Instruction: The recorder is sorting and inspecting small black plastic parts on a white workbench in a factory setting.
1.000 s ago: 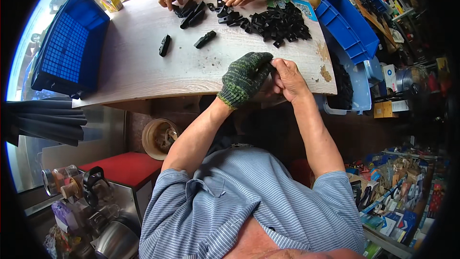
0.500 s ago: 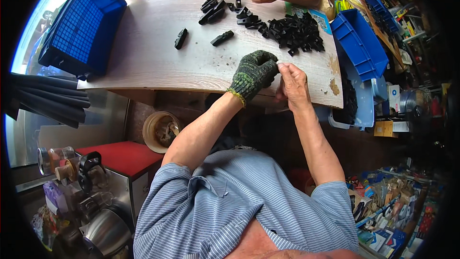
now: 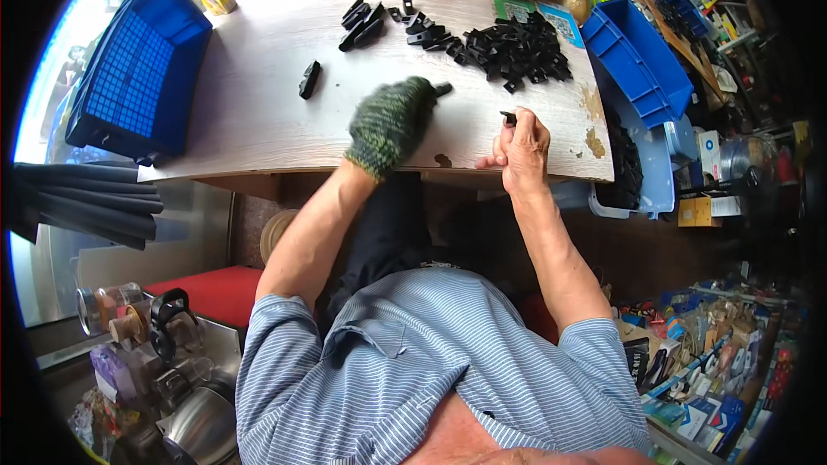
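Your L hand, in a green knit glove, is raised w/ fingers curled round a small dark piece that pokes out at the fingertips; it's motion-blurred. L forearm bare, elbow bent, running down-left to a striped sleeve. Your R hand is bare, thumb and fingertips pinched on a tiny black bit, wrist straight, forearm angling down-right. Hands are apart.

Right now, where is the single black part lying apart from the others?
In the head view, the single black part lies on the table's left half, between the blue crate and the gloved left hand.
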The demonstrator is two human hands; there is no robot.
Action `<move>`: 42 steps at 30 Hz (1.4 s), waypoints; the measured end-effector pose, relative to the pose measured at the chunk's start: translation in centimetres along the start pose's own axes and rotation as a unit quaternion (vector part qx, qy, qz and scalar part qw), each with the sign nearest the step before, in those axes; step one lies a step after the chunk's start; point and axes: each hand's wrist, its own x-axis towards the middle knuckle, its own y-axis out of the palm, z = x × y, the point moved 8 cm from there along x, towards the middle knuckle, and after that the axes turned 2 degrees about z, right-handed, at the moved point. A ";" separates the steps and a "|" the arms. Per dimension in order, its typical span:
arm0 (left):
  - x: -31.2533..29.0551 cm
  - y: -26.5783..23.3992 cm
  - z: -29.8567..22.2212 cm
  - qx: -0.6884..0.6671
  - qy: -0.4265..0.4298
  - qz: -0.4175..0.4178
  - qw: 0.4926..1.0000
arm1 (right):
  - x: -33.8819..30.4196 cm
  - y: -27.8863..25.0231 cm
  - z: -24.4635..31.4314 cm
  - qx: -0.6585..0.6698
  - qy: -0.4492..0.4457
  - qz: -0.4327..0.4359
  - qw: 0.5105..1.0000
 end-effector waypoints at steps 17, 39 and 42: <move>-1.0 5.0 -8.3 -0.292 -0.132 -0.031 0.947 | 1.1 -2.0 0.5 -0.138 -0.200 -0.025 0.970; -1.6 -9.2 7.4 0.339 -0.051 -0.018 0.939 | 5.1 -18.5 7.1 0.014 -0.048 -0.378 0.924; -1.5 -6.7 4.4 0.261 -0.031 0.020 0.965 | 6.2 -14.0 4.7 -0.078 0.028 -0.229 0.970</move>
